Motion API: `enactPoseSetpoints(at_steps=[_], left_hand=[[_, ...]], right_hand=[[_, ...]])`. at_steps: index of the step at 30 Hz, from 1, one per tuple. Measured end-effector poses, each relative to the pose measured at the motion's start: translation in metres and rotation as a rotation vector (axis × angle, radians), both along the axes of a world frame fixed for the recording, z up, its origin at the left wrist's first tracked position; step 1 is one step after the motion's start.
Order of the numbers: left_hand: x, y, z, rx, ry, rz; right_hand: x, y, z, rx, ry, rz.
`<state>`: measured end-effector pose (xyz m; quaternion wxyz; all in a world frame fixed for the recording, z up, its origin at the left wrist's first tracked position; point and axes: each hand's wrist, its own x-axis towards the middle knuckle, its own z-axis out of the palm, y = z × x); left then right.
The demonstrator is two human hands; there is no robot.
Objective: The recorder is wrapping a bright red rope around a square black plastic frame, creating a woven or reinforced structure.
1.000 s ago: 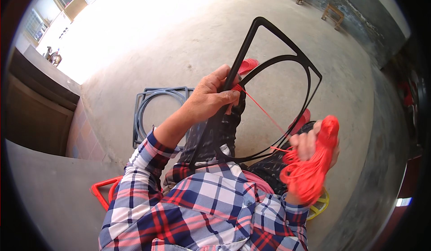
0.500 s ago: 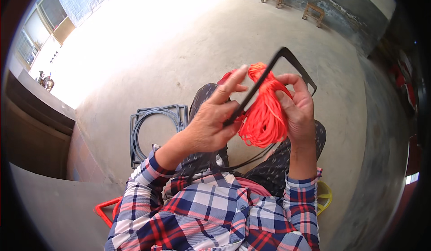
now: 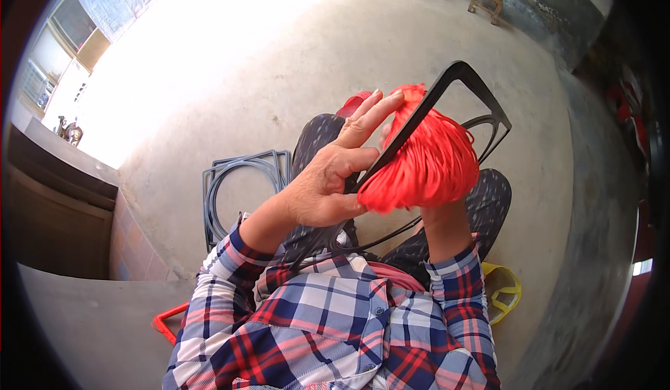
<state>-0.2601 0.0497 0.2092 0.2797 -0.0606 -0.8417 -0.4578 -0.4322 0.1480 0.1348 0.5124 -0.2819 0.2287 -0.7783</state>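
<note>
- Left hand (image 3: pixel 331 173) grips the black frame (image 3: pixel 434 91) near the lower end of its long bar; index and middle fingers reach forward, tips at the top of the cord bundle.
- Right hand is behind the red cord bundle (image 3: pixel 429 170); only wrist and forearm (image 3: pixel 447 233) show clearly, so can't tell how its fingers close.
- Bundle sits at the black frame, in front of the torso and above the knees. Bar crosses in front of its upper left; a small top part shows left of the bar, the main mass right of it.
- Versus 1.0 s ago: bundle was out at lower right, with a strand running to the left hand; now both hands are close together.
- Versus 0.5 s ago: right thumb and fingers showed on the bundle's right side; now the bundle covers them and looks wider, more spread.
- Black frame stands more edge-on than 1.0 s ago, when its round opening faced the camera.
- Grey frame (image 3: pixel 211 198) stays on the floor at left.
- Red frame (image 3: pixel 166 324) at lower left, yellow plastic item (image 3: pixel 497 275) at lower right, both still there.
</note>
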Motion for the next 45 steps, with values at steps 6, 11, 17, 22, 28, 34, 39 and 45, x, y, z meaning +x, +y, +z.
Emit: enactPoseSetpoints(at_steps=[6, 11, 17, 22, 28, 34, 39, 45], left_hand=[[0.008, -0.001, -0.004, -0.009, 0.032, 0.006], [0.013, -0.010, -0.020, 0.218, -0.039, 0.141], [0.016, -0.012, -0.020, 0.744, -0.196, 0.068], [0.021, -0.022, -0.028, 0.724, -0.122, 0.144], [0.020, -0.022, -0.028, 0.746, -0.107, 0.151], [0.024, -0.025, -0.032, 0.784, -0.130, 0.186], [0.021, -0.015, -0.024, 0.743, -0.228, 0.182], [0.010, -0.001, -0.005, 0.008, 0.057, 0.336]], right_hand=[[-0.014, -0.013, 0.010, 0.090, -0.351, -0.087], [-0.030, 0.024, -0.035, -0.311, -0.394, -0.072], [0.013, 0.048, 0.031, -0.352, 0.005, 0.244], [0.008, 0.065, 0.017, -0.289, -0.114, 0.123], [-0.003, 0.067, 0.010, -0.239, -0.182, 0.140], [-0.063, 0.076, -0.038, -0.219, -0.479, 0.041], [-0.035, 0.059, 0.013, -0.058, -0.379, -0.155], [-0.007, 0.029, 0.070, 0.109, 0.388, -0.145]])
